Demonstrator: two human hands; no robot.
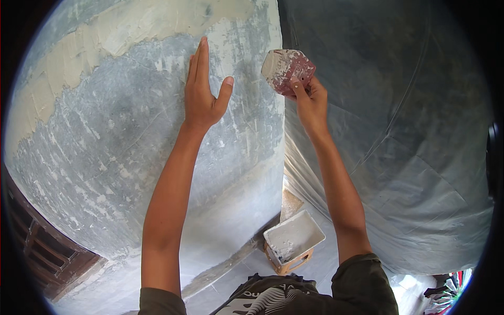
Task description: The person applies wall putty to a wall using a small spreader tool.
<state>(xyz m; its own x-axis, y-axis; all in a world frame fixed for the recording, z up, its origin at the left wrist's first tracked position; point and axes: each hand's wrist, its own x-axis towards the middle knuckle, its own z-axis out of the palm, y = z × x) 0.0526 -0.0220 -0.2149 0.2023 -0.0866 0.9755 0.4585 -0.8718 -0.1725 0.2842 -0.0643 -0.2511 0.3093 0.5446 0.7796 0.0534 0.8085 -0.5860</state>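
Observation:
My left hand [201, 100] is raised in front of the grey, patchy wall [131, 121], fingers stretched upward and thumb apart. Nothing is in it; whether the palm touches the wall I cannot tell. To its right, my right hand [313, 105] grips a dark red putty spreader [289, 69] by its lower right part, thumb on the near face. Pale dried and wet putty coats much of the spreader, most thickly on its left side. It is held beside the wall's right edge. A thick cream band of putty [126, 39] runs across the upper wall.
Low down stands a white rectangular tub [296, 236] with pale putty inside, on a tan stool [289, 268]. Dark translucent plastic sheeting [409, 136] hangs along the right. A brown wooden grille [44, 241] is at lower left; colourful items [449, 296] lie at lower right.

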